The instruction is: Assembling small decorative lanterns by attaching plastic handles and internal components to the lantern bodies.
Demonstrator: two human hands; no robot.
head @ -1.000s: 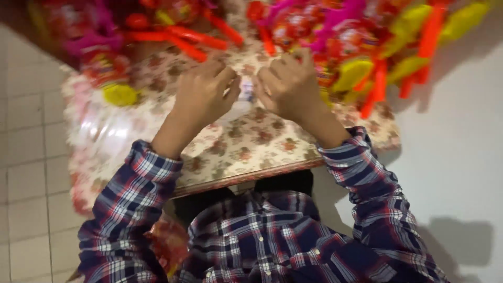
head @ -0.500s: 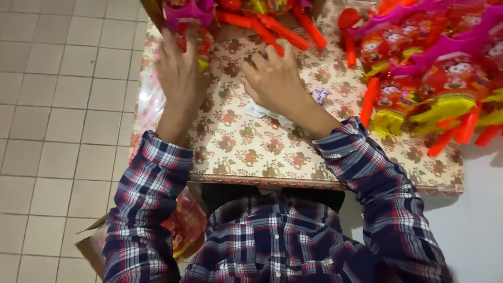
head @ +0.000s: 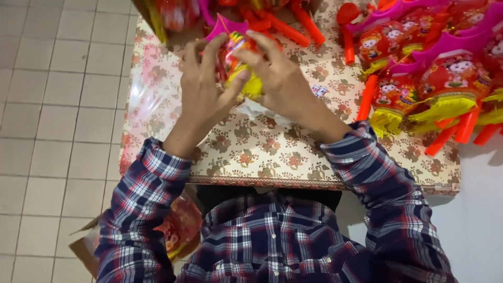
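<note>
- Toy lantern (head: 237,55), pink-edged with yellow fringe, sits between both hands above the far side of the tabletop (head: 272,152).
- Left hand (head: 204,91) has its grip clamped on the lantern's left side, fingers curled up.
- Right hand (head: 280,78) has its grip clamped on the lantern's right side and top.
- Clear plastic wrapper (head: 257,111) lies just under the hands.
- Finished lanterns (head: 429,78) with orange sticks are piled at the right.

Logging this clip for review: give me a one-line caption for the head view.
Both hands, left hand and right hand, hold a red-and-yellow toy lantern above a floral-covered table, finished lanterns piled at right.
</note>
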